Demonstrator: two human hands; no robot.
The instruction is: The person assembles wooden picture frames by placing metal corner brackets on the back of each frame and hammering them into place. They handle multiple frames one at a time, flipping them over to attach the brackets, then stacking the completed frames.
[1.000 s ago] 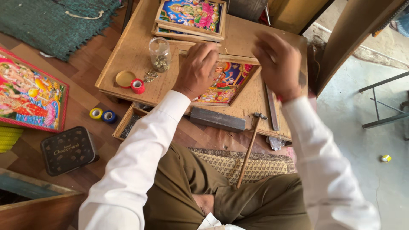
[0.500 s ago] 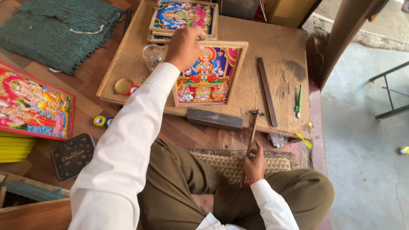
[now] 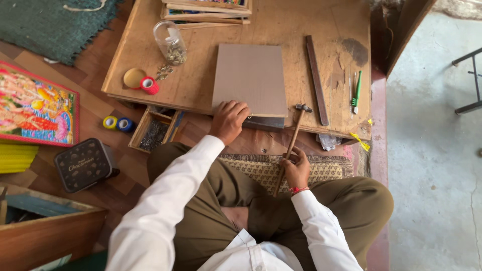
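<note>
Below, right hand (image 3: pixel 296 169) in closed grip on hammer (image 3: pixel 292 140); left hand (image 3: pixel 229 120) on board (image 3: pixel 251 78), fingertips hidden.

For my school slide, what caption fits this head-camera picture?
Left hand steadies a brown backing board on the low wooden table; right hand grips a hammer.

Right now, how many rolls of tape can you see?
3: a red roll on the wooden board, and a yellow roll and blue roll on the floor below it. Others may be hidden.
</note>
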